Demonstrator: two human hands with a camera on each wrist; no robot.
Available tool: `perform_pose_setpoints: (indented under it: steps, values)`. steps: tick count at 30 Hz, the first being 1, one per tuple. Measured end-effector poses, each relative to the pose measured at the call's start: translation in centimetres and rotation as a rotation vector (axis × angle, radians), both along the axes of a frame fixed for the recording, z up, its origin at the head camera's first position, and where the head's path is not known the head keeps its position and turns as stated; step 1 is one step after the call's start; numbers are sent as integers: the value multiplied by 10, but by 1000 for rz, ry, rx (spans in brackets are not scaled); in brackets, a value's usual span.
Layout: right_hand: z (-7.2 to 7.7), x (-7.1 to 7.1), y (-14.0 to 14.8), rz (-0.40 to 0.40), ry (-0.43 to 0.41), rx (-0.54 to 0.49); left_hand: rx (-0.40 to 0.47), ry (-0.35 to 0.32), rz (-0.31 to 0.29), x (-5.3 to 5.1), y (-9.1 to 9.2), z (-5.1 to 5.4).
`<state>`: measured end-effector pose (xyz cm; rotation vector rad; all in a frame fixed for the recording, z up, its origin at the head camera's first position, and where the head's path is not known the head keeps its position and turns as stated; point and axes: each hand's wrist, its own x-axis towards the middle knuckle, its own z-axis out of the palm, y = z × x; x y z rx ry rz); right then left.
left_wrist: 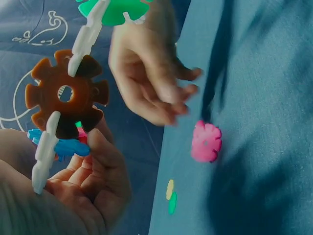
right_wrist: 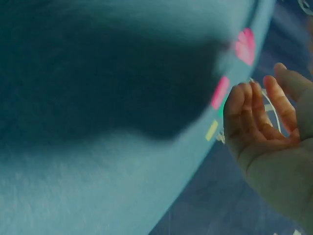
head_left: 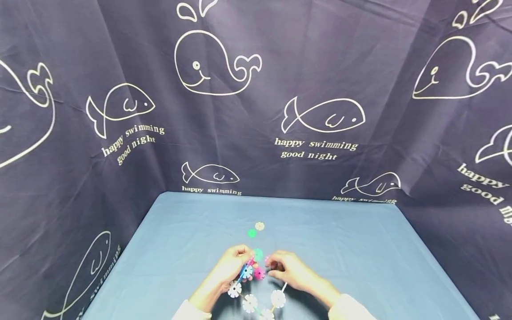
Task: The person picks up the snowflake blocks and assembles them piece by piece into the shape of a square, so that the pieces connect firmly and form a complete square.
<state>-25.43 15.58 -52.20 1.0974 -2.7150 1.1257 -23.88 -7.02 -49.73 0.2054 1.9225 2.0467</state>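
Note:
My left hand (head_left: 234, 269) (left_wrist: 93, 191) pinches a linked chain of flower-shaped discs near a blue disc (head_left: 246, 271) (left_wrist: 66, 147). From there the chain curves toward me through white-looking discs (head_left: 250, 303); in the left wrist view a brown disc (left_wrist: 66, 94) joined by white pieces hangs before the camera, with a green disc (left_wrist: 115, 11) above. My right hand (head_left: 294, 272) (left_wrist: 146, 68) (right_wrist: 274, 142) hovers to the right of the left, fingers loosely bent, with nothing visible between them. A pink disc (head_left: 259, 273) shows between the hands.
On the blue table (head_left: 192, 222), beyond the hands, lie a yellow disc (head_left: 259, 226) (right_wrist: 212, 130) and a green disc (head_left: 251, 233), with a light green one (head_left: 258, 254) nearer. Pink discs (left_wrist: 206, 142) (right_wrist: 245, 46) show in the wrist views. Dark printed cloth (head_left: 256, 169) surrounds the table.

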Motion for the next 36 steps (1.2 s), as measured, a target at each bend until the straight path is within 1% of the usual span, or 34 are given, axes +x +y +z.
perform_pose_setpoints:
  steps: [3, 6, 9, 10, 11, 13, 15, 17, 19, 21, 22, 23, 25, 27, 28, 30, 33, 35, 36]
  values:
    - [-7, -1, -10, 32, 139, 134, -6, 3, -5, 0, -2, 0]
    - [-11, -2, -20, 35, 236, 241, -17, 4, 3, 1, -3, -1]
    - [-15, -2, -25, 26, 276, 276, -23, 4, 8, 3, -2, -1]
    - [-16, -3, -26, 24, 275, 272, -26, 7, 11, 3, -2, 0]
    - [-16, -3, -26, 23, 255, 256, -22, 5, 10, 4, -2, 0]
    - [-15, -4, -27, 37, 163, 195, -15, 5, 9, 4, -2, 1]
    - [-12, -4, -25, 49, 24, 119, -14, 5, 11, 4, -3, 0]
    - [-11, -3, -22, 62, -165, 12, -14, 2, 14, 4, -4, 0]
    - [-8, -1, -18, 56, -341, -109, -22, 1, 21, 4, -5, -1]
    - [-5, -1, -13, 34, -479, -253, -20, -2, 28, 3, -6, -1]
    - [-3, 0, -9, 20, -531, -324, -16, -5, 28, 3, -5, -2]
    - [1, 0, -6, 7, -563, -388, -12, -6, 30, 3, -5, -2]
    - [7, 1, -1, -14, -605, -516, -2, -11, 30, 2, -3, -2]
    - [14, 4, 3, -27, -586, -605, 4, -14, 29, 2, -2, -2]
    - [18, 6, 3, -34, -561, -624, 5, -13, 29, 2, -2, -2]
    - [23, 10, 3, -55, -479, -636, 8, -11, 29, 3, -2, -1]
    - [27, 16, -1, -127, -345, -588, 11, -3, 30, 4, -1, 1]
    - [29, 20, -5, -184, -291, -558, 12, -6, 35, 4, 0, 3]
    - [30, 21, -7, -209, -278, -552, 12, -7, 38, 4, 0, 4]
